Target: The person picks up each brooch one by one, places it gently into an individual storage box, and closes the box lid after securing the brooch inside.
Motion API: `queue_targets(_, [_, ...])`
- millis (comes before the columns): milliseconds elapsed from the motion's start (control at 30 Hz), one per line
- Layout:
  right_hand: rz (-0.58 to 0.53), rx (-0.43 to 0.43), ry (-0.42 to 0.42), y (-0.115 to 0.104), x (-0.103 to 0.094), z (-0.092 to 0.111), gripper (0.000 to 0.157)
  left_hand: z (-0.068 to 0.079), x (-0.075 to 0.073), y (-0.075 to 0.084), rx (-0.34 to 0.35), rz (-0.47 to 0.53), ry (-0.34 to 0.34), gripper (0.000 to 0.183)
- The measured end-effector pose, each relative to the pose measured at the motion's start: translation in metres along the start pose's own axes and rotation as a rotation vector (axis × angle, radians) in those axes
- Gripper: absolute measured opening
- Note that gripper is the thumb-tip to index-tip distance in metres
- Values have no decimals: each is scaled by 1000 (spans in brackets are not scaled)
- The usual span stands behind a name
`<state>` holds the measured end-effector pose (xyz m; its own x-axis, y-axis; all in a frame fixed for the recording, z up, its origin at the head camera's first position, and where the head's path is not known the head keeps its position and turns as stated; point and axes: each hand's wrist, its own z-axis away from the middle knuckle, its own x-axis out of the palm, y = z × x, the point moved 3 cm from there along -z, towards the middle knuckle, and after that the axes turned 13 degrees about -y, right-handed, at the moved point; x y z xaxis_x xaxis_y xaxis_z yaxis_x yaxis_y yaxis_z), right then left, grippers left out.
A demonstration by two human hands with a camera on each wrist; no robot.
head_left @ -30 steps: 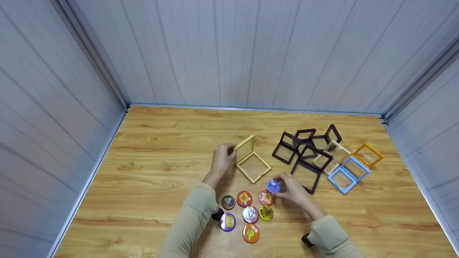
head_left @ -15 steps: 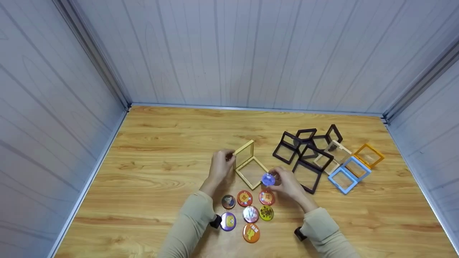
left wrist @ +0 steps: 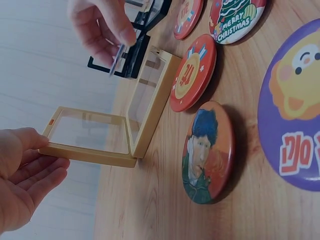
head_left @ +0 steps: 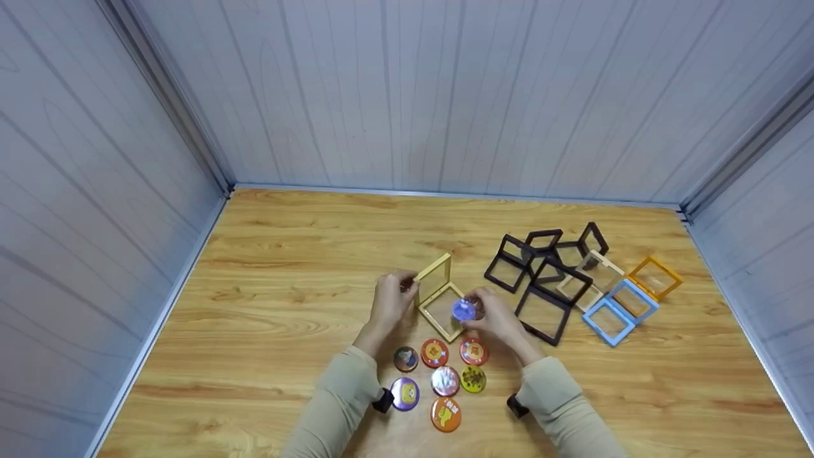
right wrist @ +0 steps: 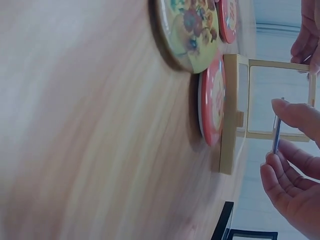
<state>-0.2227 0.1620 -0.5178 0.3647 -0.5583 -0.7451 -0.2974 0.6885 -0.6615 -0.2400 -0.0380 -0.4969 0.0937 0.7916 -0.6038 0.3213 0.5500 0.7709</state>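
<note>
A yellow hinged display frame (head_left: 434, 321) with clear film panes stands opened on the table, one half flat and the other raised. My left hand (head_left: 390, 299) pinches the edge of the raised half between thumb and fingers, as the left wrist view shows on the frame's rim (left wrist: 90, 156). In my right hand (head_left: 499, 318) is a round purple-blue badge (head_left: 463, 310), pinched by its edge above the flat half. The right wrist view shows this badge (right wrist: 277, 134) edge-on between thumb and fingers, apart from the frame.
Several round badges lie in front of the frame, among them an orange one (head_left: 446, 414), a purple one (head_left: 405, 393) and a portrait one (left wrist: 207, 152). To the right are several black frames (head_left: 542, 312), a cream frame (head_left: 598, 270), a blue frame (head_left: 609, 321) and an orange frame (head_left: 655, 278).
My right hand has carried the purple-blue badge left, from over a red badge to above the flat half of the yellow frame. The yellow frame has shifted slightly toward me, my left hand with it.
</note>
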Motion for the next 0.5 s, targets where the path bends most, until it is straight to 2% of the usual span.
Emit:
queue_targets(233, [-15,20,6,-2,5,-10,43,1,0,0,5,15,2,16])
queue_targets(500, [21,13,12,0,12,-20,41,3,-1,2,17,7,7,15])
